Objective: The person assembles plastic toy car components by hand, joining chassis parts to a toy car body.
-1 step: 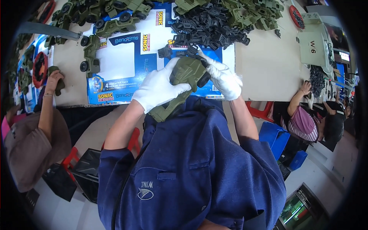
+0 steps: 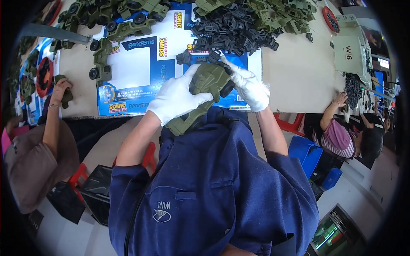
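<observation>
A dark green toy vehicle [image 2: 211,79] with a black wheel [image 2: 227,88] is held tilted over the table's near edge, close to my body. My white-gloved left hand [image 2: 181,96] is closed around its middle, thumb across the top. At its far end, my white-gloved right hand [image 2: 250,87] is closed with the fingertips on a black plastic part [image 2: 221,64] against the vehicle. Part of that piece is hidden by the fingers and the vehicle. Beyond the hands lies another small black part [image 2: 183,57] on the printed card sheet.
A heap of black parts [image 2: 235,27] lies ahead, with green vehicle bodies [image 2: 279,15] beside it. A wheeled green vehicle [image 2: 100,62] stands to the left. Printed blue-and-white card [image 2: 128,91] covers the table. Co-workers' hands [image 2: 62,85] appear at both sides, with a box [image 2: 352,51] at right.
</observation>
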Motion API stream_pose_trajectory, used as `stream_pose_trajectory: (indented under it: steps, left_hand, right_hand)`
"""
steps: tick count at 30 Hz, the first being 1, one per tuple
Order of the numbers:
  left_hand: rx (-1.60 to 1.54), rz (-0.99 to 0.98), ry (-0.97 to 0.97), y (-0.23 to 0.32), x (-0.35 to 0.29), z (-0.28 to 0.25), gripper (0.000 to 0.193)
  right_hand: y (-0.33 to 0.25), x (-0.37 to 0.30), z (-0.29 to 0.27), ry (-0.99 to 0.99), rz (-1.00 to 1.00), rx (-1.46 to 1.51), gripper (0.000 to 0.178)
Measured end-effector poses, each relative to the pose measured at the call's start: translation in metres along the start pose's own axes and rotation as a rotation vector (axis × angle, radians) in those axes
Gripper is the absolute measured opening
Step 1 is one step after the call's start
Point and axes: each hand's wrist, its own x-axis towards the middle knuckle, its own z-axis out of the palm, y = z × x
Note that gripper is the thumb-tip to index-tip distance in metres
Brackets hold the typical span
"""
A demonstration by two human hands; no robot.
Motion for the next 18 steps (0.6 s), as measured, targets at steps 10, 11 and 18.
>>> stream_pose_trajectory:
  steps: [10, 11, 18]
  left_hand:
    - [-0.067, 0.09, 0.027, -0.001, 0.001, 0.002, 0.087]
    - [-0.104, 0.122, 0.05, -0.002, 0.002, 0.003, 0.087]
    - [-0.096, 0.102, 0.036, 0.004, 0.007, 0.004, 0.085]
  right_hand:
    - [-0.01, 0.008, -0.003, 0.007, -0.013, -0.258, 0.051]
    - [-0.009, 0.009, -0.004, -0.038, -0.133, -0.293, 0.05]
    - [-0.026, 0.015, -0.011, -0.081, -0.008, -0.335, 0.063]
